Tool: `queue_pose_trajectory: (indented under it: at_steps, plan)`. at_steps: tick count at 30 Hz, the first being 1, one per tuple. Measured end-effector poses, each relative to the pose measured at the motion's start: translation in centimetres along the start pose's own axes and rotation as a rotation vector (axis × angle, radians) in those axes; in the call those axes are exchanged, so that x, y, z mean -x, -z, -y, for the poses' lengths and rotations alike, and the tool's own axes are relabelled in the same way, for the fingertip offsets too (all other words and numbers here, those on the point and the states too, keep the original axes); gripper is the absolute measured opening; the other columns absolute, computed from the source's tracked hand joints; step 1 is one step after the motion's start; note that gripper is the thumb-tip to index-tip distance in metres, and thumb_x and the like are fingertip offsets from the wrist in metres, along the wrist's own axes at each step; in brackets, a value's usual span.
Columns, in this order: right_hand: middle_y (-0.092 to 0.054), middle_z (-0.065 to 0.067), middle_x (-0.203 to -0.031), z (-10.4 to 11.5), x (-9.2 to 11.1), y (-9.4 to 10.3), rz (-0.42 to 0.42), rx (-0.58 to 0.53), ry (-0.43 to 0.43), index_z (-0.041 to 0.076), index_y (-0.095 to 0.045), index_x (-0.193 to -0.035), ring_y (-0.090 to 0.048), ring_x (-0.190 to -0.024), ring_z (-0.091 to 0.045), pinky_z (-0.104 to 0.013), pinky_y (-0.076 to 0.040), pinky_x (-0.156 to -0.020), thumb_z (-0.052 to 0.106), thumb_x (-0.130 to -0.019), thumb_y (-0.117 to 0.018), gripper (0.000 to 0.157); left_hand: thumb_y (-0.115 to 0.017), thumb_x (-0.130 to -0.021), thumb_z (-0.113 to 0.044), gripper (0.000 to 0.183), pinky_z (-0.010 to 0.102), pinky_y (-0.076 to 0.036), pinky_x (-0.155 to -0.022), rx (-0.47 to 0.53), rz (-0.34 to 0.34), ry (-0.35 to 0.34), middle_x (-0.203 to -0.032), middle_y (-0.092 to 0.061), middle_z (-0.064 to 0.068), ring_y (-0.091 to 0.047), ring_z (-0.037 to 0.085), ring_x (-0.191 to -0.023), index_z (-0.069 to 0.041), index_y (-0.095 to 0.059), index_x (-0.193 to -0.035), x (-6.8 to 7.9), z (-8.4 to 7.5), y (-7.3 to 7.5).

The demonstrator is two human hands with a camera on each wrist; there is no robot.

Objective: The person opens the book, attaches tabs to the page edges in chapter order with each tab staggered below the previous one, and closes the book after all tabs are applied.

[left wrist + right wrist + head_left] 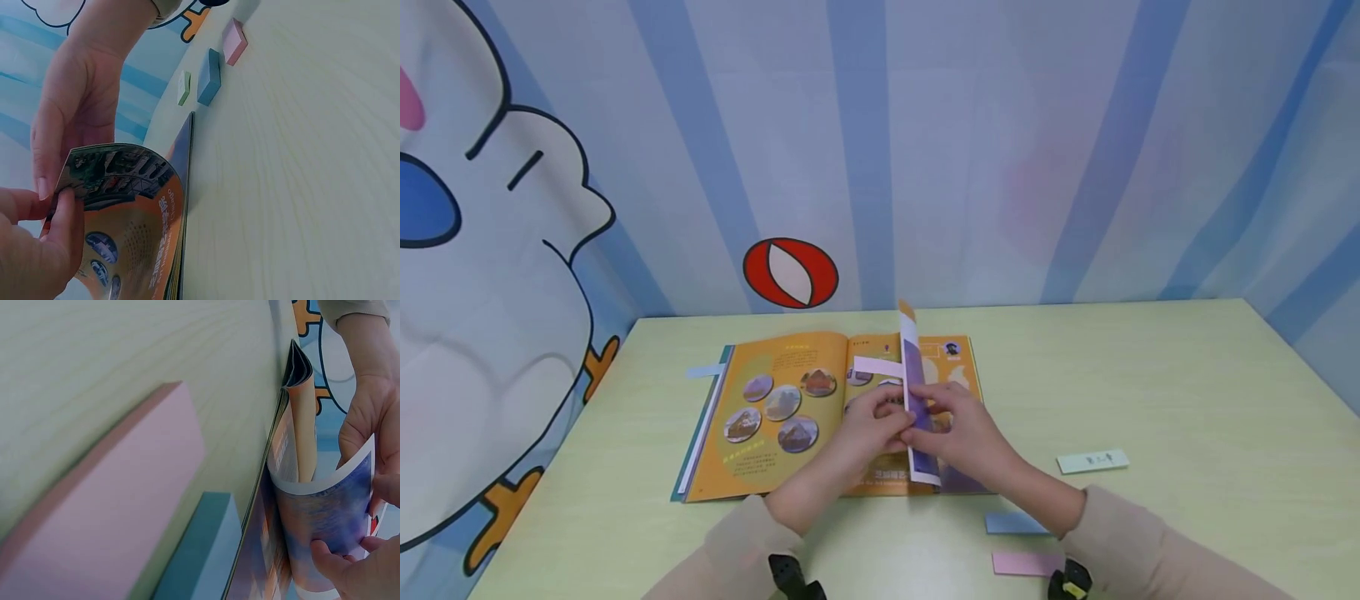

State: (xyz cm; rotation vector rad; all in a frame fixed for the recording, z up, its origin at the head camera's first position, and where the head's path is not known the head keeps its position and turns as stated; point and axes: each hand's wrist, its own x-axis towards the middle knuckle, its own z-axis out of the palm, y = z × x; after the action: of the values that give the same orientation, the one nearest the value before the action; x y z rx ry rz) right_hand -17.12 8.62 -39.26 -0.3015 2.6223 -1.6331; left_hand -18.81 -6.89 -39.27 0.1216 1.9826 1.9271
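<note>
An open picture book (767, 350) with orange pages lies on the table, and one page (919, 392) stands raised near its middle. My left hand (874, 427) pinches the raised page's edge between thumb and fingers. From the other side my right hand (958, 433) also pinches that page, close to the left fingertips. In the right wrist view the purple-blue side of the page (328, 515) bends in a curve. A pale pink sticky note (877, 367) sticks out leftward from the page's edge. Another sticky note (703, 371), light blue, juts from the book's left side.
Right of the book lie a pale green sticky-note pad (1092, 461) with writing on it, a blue pad (1017, 523) and a pink pad (1026, 563). The two nearer pads are partly covered by the right arm. A striped curtain (962, 167) hangs behind the table (1187, 375).
</note>
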Motion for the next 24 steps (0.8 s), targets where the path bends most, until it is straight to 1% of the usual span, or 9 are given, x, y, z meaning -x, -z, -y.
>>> queue_pose_trajectory:
  at_steps: [2,7,11,17,21,24]
  plan:
    - [-0.052,-0.008,-0.12,0.1,0.1,-0.2,0.001,-0.008,0.022,0.007,-0.057,-0.128,-0.055,-0.099,-0.023,-0.031,-0.053,-0.078,0.016,-0.076,-0.078,0.057,-0.055,-0.092,-0.007,0.037,0.023,-0.053,-0.067,0.007,-0.01,0.009,-0.092,-0.06,0.01,-0.059,0.011,-0.072,0.001,-0.05,-0.129,0.1,-0.1,0.3]
    - [-0.049,-0.012,-0.124,0.5,0.2,-0.8,0.016,-0.012,0.101,0.003,-0.055,-0.128,-0.057,-0.103,-0.028,-0.032,-0.054,-0.077,0.018,-0.075,-0.079,0.06,-0.055,-0.093,-0.008,0.04,0.028,-0.054,-0.074,0.011,-0.024,0.019,-0.099,-0.06,0.011,-0.06,0.014,-0.082,-0.001,-0.048,-0.131,0.7,-0.2,1.3]
    - [-0.047,-0.013,-0.127,0.8,0.4,-1.2,0.034,0.024,0.151,0.0,-0.055,-0.128,-0.055,-0.107,-0.03,-0.033,-0.053,-0.078,0.014,-0.076,-0.078,0.058,-0.055,-0.092,-0.007,0.039,0.03,-0.054,-0.075,0.016,-0.042,0.017,-0.101,-0.061,0.011,-0.062,0.015,-0.085,-0.001,-0.049,-0.13,1.2,-0.4,2.2]
    - [-0.045,-0.014,-0.13,1.1,0.5,-1.8,0.066,0.088,0.202,0.0,-0.055,-0.128,-0.052,-0.11,-0.03,-0.036,-0.053,-0.08,0.009,-0.077,-0.075,0.055,-0.055,-0.092,-0.006,0.036,0.031,-0.054,-0.074,-0.001,-0.112,0.011,-0.104,-0.063,0.012,-0.063,0.016,-0.086,-0.001,-0.052,-0.127,2.0,-0.5,3.6]
    - [-0.045,-0.015,-0.129,1.4,0.5,-2.2,0.086,0.076,0.224,-0.001,-0.055,-0.127,-0.051,-0.11,-0.029,-0.038,-0.052,-0.081,0.005,-0.078,-0.072,0.052,-0.056,-0.091,-0.005,0.035,0.03,-0.053,-0.072,-0.01,-0.164,0.023,-0.1,-0.062,0.009,-0.06,0.014,-0.083,-0.002,-0.053,-0.126,2.6,-0.8,4.6]
    - [-0.046,-0.014,-0.129,1.7,0.4,-2.5,0.091,0.072,0.237,-0.001,-0.055,-0.126,-0.05,-0.111,-0.028,-0.038,-0.051,-0.083,0.005,-0.078,-0.07,0.051,-0.056,-0.091,-0.005,0.034,0.026,-0.053,-0.069,-0.013,-0.187,0.033,-0.096,-0.062,0.006,-0.059,0.012,-0.079,-0.001,-0.053,-0.125,3.0,-1.1,5.5]
